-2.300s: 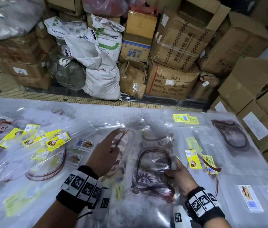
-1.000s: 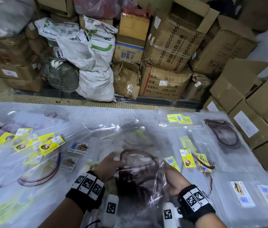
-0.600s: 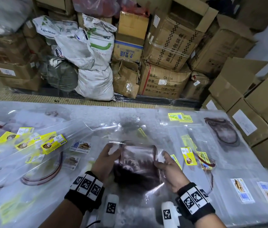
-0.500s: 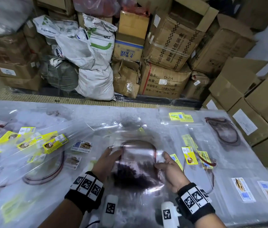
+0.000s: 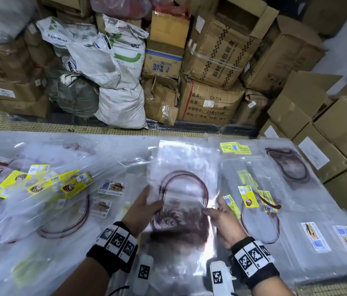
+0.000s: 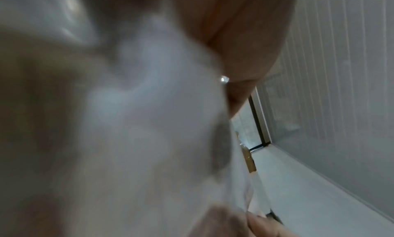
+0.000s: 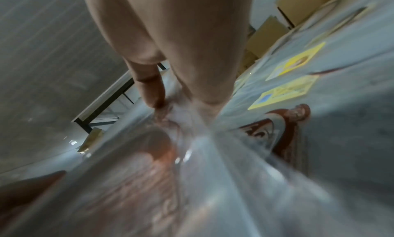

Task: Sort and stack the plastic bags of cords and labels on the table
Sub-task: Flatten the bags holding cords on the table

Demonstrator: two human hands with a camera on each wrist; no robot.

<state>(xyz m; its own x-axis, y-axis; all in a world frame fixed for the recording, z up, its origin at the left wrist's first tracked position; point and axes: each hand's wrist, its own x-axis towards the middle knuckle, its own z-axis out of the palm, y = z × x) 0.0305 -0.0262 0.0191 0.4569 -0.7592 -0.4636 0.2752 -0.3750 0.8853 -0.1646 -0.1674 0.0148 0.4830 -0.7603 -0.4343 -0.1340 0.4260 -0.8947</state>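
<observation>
Over the middle of the worktop, the head view shows both hands holding one clear plastic bag upright and tilted away from the person. Inside it lies a loop of dark red cord above a brownish mass. The left hand has its grip clamped on the bag's left edge, thumb in front. The right hand has its grip clamped on the right edge, thumb also on the front. More bags lie flat around it: to the left a spread with yellow labels, to the right bags with further yellow labels and a corded bag near the far right corner. Cardboard boxes and white sacks stand beyond the worktop.

From the left wrist, nearly everything is blur: pale plastic fills the view, with part of the left hand at the top; its grip cannot be told here.

From the right wrist, the right hand reaches down, fingers pressed into the crumpled bag; yellow labels lie flat to the right.
</observation>
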